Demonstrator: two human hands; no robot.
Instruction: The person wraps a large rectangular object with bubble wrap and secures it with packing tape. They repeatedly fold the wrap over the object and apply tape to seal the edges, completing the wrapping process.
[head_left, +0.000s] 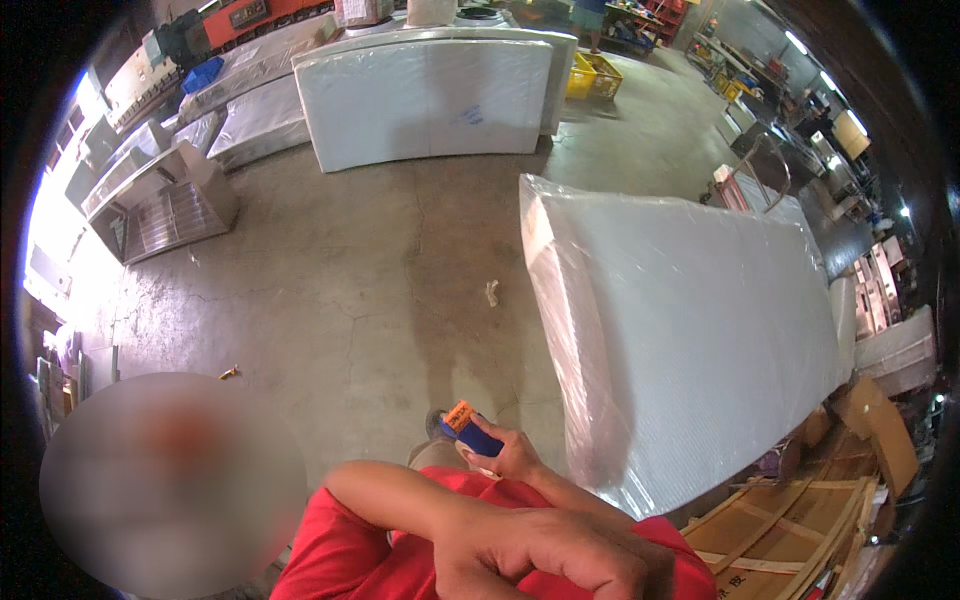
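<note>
My right hand (510, 452) is closed around a small blue block-shaped thing with an orange end (459, 416), held in front of my body; its kind cannot be made out. Dark marks show on the orange part. Across my red shirt comes my left arm, bent at the elbow. Close to the camera, my left hand (545, 550) shows its back and bent knuckles over my right forearm. The lower picture edge cuts off its fingertips, so I cannot tell what they touch. To the right leans a large white panel in clear plastic wrap (710, 320).
Ahead stand more wrapped white panels (430, 105). A metal frame-like unit (165, 215) is at the left, and yellow crates (592, 76) are farther back. Scraps (491, 292) lie on the concrete floor (300, 290). Wooden crating (790, 520) is at the lower right. A blurred patch covers the lower left.
</note>
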